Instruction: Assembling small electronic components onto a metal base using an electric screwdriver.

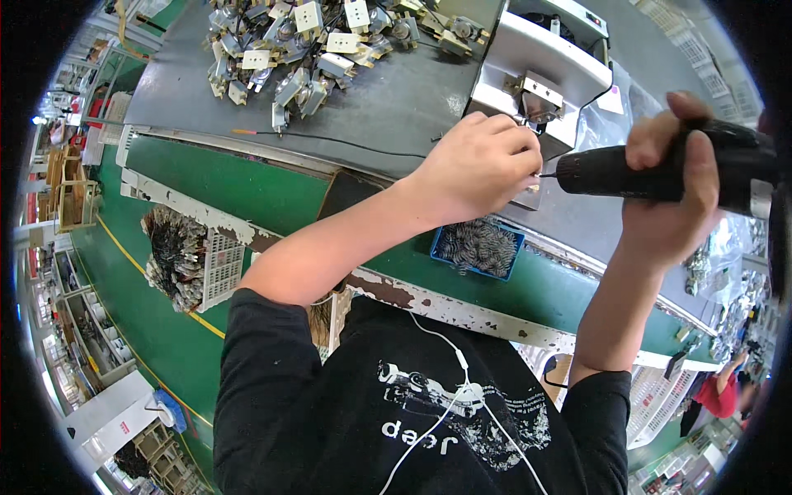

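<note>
My right hand (672,177) is wrapped round a black electric screwdriver (598,171), held level with its thin bit pointing left. The bit's tip meets the fingers of my left hand (487,161), which are curled together in a pinch. What those fingers hold, if anything, is hidden behind them. Just beyond my left hand stands a white and silver bench machine (536,49). A small metal part (540,99) sits in the fixture on its front, close to my fingertips.
Many metal parts with pale blocks (309,49) lie heaped on the grey bench (190,87). A black cable (346,144) runs along its front. Below the edge is a blue tray (478,247) of small dark pieces. A white crate (223,268) stands lower left; a person in red (716,398) is far right.
</note>
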### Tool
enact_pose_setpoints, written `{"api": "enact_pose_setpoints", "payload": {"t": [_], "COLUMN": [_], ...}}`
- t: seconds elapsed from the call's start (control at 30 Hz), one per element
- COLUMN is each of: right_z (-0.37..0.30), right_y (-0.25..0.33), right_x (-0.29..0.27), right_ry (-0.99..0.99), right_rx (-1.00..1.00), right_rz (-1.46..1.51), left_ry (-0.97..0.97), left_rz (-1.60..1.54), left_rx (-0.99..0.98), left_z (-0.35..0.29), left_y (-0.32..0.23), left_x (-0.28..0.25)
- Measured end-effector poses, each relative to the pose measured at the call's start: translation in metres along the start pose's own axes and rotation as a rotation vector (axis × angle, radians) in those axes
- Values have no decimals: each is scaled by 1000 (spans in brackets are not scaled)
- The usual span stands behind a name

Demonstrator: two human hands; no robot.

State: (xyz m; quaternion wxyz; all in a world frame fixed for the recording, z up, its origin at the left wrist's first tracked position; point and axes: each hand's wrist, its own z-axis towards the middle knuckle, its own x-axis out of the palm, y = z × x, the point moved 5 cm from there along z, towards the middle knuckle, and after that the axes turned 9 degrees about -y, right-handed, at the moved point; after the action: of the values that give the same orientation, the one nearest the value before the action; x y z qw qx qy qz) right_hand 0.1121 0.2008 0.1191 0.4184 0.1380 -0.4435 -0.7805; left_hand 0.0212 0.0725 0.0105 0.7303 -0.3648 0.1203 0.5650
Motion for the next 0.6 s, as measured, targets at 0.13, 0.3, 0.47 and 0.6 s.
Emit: {"api": "enact_pose_setpoints", "payload": {"t": [0.13,0.3,0.47,0.6], "right_z": [3,-7,1,0], "right_y": [11,16,26,20], "right_x": [-24,-8,-14,-17], "right_ry": [-32,-138,-224,-159], "right_rx": [-5,-122,-164,-67], "right_rz": [-62,-2,-231,-170], "left_ry": [-89,-238,-97,288], "left_rz": [178,191,152,-28], "left_rx": [84,99,93,-105], "left_z": [34,109,66,-12], "left_y": [-2,33,19,13], "left_x": [-38,-58,-29,-2]}}
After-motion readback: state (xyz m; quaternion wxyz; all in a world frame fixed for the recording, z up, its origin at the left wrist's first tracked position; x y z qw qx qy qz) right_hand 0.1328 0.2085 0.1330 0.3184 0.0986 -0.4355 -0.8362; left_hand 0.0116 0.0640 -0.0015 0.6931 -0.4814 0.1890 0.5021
